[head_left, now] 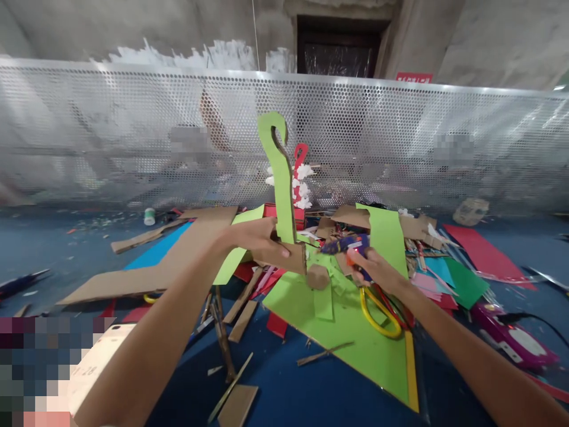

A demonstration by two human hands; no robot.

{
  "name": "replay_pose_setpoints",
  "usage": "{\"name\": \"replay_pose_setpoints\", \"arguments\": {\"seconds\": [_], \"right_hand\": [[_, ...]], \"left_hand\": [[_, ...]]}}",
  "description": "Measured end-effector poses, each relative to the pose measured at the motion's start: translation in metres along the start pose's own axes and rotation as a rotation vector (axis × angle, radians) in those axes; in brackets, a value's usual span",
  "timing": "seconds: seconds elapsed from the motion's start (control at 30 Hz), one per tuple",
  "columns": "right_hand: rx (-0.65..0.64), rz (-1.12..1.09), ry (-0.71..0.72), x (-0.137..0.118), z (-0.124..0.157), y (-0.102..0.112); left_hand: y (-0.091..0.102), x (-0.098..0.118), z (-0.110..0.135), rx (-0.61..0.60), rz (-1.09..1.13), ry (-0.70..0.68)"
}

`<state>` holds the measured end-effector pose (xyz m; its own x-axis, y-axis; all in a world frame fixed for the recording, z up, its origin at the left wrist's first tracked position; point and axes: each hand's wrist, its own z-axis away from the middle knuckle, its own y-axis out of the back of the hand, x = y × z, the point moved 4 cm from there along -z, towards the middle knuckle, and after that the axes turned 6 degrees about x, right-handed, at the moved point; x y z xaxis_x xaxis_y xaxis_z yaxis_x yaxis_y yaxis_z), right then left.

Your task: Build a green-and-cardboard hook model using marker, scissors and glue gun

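My left hand [262,237] is closed around the brown cardboard base [291,260] of a tall green hook-topped cutout [283,178], which stands upright. In my right hand [373,267] is a dark blue glue gun [344,244], its nozzle pointing left toward the base's end, with a small gap between them. Below both hands lies a green sheet [355,344] with green offcuts [323,303] and a small brown cardboard piece [317,277]. Yellow-handled scissors [377,314] rest under my right hand. A red hook-shaped piece with white tufts [301,178] stands behind.
Brown cardboard [178,261] spreads left, over a blue sheet [153,249]. Sticks [220,332] lie in front. A purple device with a cord [513,338] and a red sheet [489,252] are on the right. A perforated metal barrier [133,136] runs across the back.
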<state>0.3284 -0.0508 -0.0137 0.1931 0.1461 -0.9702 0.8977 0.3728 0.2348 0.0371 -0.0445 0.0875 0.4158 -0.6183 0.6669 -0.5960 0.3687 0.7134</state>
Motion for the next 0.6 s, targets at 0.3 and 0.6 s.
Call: {"name": "replay_pose_setpoints", "arguments": {"seconds": [0.3,0.6], "right_hand": [[-0.186,-0.225,-0.001,-0.011,0.008,0.019],[0.211,0.893,0.032,0.002,-0.021,0.060]], "left_hand": [[0.007,-0.016,-0.001,-0.011,-0.135,0.053],[0.009,-0.006,0.000,-0.025,-0.311,0.129]]}}
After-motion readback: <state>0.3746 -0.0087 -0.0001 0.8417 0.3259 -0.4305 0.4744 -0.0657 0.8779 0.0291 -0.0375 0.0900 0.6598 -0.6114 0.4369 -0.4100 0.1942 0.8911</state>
